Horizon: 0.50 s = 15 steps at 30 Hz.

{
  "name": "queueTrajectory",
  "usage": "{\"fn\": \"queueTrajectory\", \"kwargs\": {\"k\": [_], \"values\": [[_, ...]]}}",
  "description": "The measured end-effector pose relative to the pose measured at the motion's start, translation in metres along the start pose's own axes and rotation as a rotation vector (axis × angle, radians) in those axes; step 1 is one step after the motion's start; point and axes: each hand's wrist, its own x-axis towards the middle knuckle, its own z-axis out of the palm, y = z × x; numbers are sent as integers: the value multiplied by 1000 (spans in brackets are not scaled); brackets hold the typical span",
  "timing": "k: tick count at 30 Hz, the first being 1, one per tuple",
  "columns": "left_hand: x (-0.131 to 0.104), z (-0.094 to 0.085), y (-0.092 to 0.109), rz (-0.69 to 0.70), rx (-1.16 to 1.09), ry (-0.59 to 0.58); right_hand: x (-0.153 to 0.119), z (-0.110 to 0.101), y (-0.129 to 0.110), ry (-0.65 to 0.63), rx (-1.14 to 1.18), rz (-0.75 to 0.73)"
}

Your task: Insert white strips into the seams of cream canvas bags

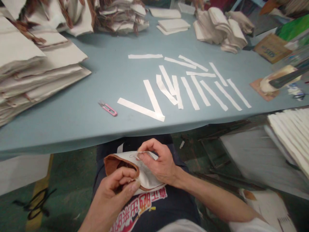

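Note:
On my lap lies a white cloth piece with a brown lining (149,177), its mouth gaping toward the left. My left hand (120,187) is closed on the mouth's edge, fingers curled at the brown rim and thumb on the outside. Just above the cloth, my right hand (156,161) pinches thumb and forefinger together. A thin dark line like a loop of thread shows by those fingertips; what they hold is too small to make out. Beyond my hands, pink thread snips (109,109) rest on the blue-grey table (72,119).
Several white strips (190,93) lie scattered over the table. Stacked cloth pieces (36,74) fill its left side, with folded cloth bundles (217,27) at the back. A cardboard box (272,48) sits at the right. White layered material (292,132) is stacked at my right.

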Motion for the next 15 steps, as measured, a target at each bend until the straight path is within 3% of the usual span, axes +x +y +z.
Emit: {"fn": "queueTrajectory", "kwargs": {"k": [2, 4, 9, 14, 15], "values": [[-3, 1, -15, 12, 87, 31, -12, 14, 17, 35, 230, 277], [-10, 5, -30, 29, 188, 97, -22, 23, 29, 20, 309, 388], [-29, 8, -51, 134, 387, 292, -29, 22, 35, 20, 342, 448], [-25, -10, -32, 180, 236, 474, -29, 19, 25, -56, 328, 414], [-20, -15, -26, 192, 210, 459, -30, 19, 23, -67, 323, 404]]}}
